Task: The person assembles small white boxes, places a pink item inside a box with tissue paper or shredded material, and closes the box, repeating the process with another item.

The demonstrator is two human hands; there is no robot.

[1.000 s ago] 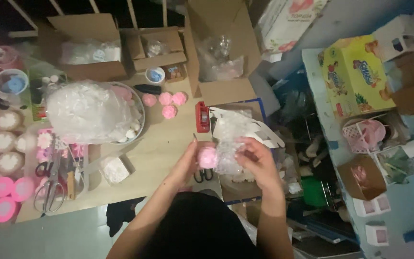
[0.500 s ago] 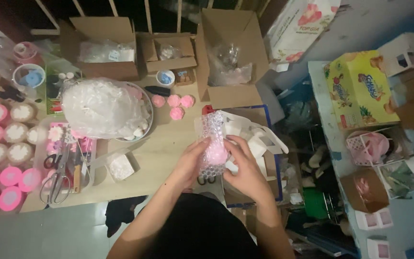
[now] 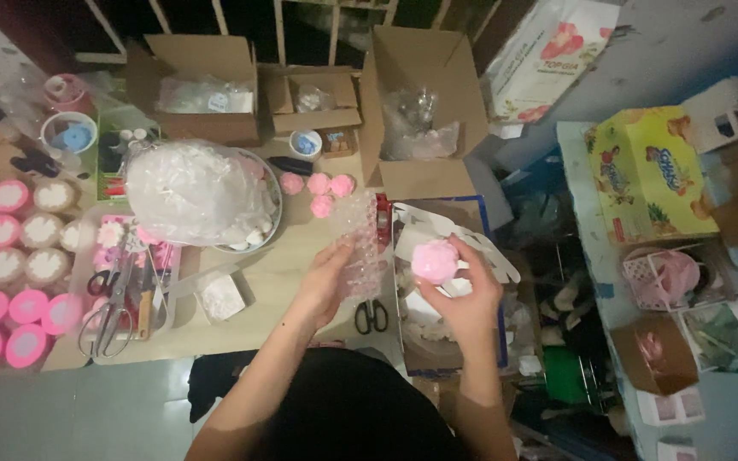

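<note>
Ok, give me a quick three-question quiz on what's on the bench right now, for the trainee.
1. True or false: the right hand holds a pink flower-shaped ball.
2. What does the left hand hold? A) scissors B) a clear bubble-wrap sheet C) a cardboard box
3. What lies on the table just below the bubble wrap?

Key: 1 true. 2 B. 3 small black-handled scissors.

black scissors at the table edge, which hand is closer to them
Left. The left hand, holding a clear bubble-wrap sheet, sits just up and left of the black scissors. The right hand, holding a pink round piece, is farther off to their right.
</note>
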